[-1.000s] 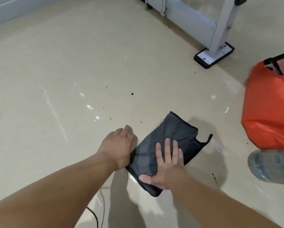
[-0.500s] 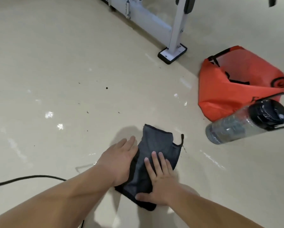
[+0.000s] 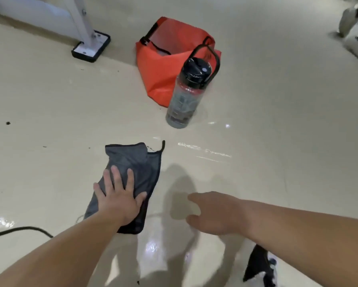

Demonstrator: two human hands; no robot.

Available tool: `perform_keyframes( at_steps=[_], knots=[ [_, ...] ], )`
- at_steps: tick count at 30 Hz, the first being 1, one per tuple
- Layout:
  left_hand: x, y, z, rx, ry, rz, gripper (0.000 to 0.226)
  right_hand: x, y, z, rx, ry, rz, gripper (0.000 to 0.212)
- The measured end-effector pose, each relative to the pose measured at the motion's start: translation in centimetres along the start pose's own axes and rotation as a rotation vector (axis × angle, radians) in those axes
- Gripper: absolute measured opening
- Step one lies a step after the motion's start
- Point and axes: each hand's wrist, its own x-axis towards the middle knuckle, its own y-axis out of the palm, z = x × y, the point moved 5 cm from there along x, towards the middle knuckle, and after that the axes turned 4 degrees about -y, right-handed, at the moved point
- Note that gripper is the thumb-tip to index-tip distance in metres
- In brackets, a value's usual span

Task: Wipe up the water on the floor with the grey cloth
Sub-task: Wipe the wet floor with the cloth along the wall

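Head view: the left hand (image 3: 118, 200) lies flat, fingers spread, on the cloth (image 3: 136, 162), low and left of centre on the floor (image 3: 49, 100). The right hand (image 3: 213, 214) hovers beside it, loosely curled and holding nothing. With only one palm pushing, I'd say the cloth could bunch and skate over the water (image 3: 205, 151) streaked right of centre. A wide sweep there might topple the bottle (image 3: 184, 98) standing just above.

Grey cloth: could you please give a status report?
Left hand flat on grey cloth. Right hand loose, off cloth. Wet streaks ahead; bottle stands beyond.
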Motion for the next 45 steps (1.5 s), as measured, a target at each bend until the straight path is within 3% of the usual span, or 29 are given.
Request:
perform_keyframes(
  at_steps=[5, 9, 13, 14, 17, 20, 21, 25, 31, 36, 39, 42, 45],
  knots=[
    [-0.2, 0.9, 0.4, -0.021, 0.040, -0.125, 0.091, -1.5, 3.5, -3.4, 0.130, 0.189, -0.057, 0.061],
    [0.5, 2.0, 0.6, -0.038, 0.065, -0.214, 0.080, 0.7, 7.0, -4.6, 0.280, 0.251, -0.084, 0.059],
    [1.4, 2.5, -0.6, -0.021, 0.097, -0.386, 0.067, 2.1, 9.2, -6.6, 0.270, 0.300, -0.241, 0.013],
    [1.6, 2.2, -1.3, -0.033, 0.069, -0.383, 0.064, 2.1, 8.9, -7.0, 0.228, 0.296, -0.310, 0.012],
    [2.0, 1.9, -4.8, -0.080, 0.014, -0.310, 0.067, 3.5, 8.8, -9.2, 0.173, 0.288, -0.396, 0.039],
    [1.6, 1.9, -9.6, -0.050, 0.093, -0.258, 0.067, 5.5, 10.4, -12.4, 0.241, 0.390, -0.267, 0.112],
    [1.6, 1.8, -11.5, -0.028, 0.144, -0.259, 0.067, 6.1, 11.1, -13.4, 0.291, 0.403, -0.243, 0.126],
    [3.2, 0.6, -18.5, 0.051, 0.347, -0.251, 0.067, 7.6, 11.6, -14.5, 0.318, 0.374, -0.252, 0.136],
    [5.2, -0.8, -26.1, 0.125, 0.459, -0.205, 0.066, 8.4, 11.4, -15.2, 0.338, 0.376, -0.210, 0.137],
    [0.9, 1.6, -23.5, 0.170, 0.634, -0.288, 0.066, 8.1, 11.9, -15.2, 0.301, 0.371, -0.236, 0.132],
    [-1.5, 3.2, -20.6, 0.152, 0.621, -0.324, 0.064, 7.4, 11.9, -14.7, 0.268, 0.355, -0.228, 0.128],
    [-2.9, 4.3, -17.9, 0.137, 0.565, -0.344, 0.064, 5.9, 10.3, -14.4, 0.273, 0.319, -0.250, 0.098],
    [-5.2, 5.9, -16.3, 0.111, 0.514, -0.337, 0.064, 3.3, 10.0, -16.0, 0.589, 0.302, -0.436, 0.065]
  ],
)
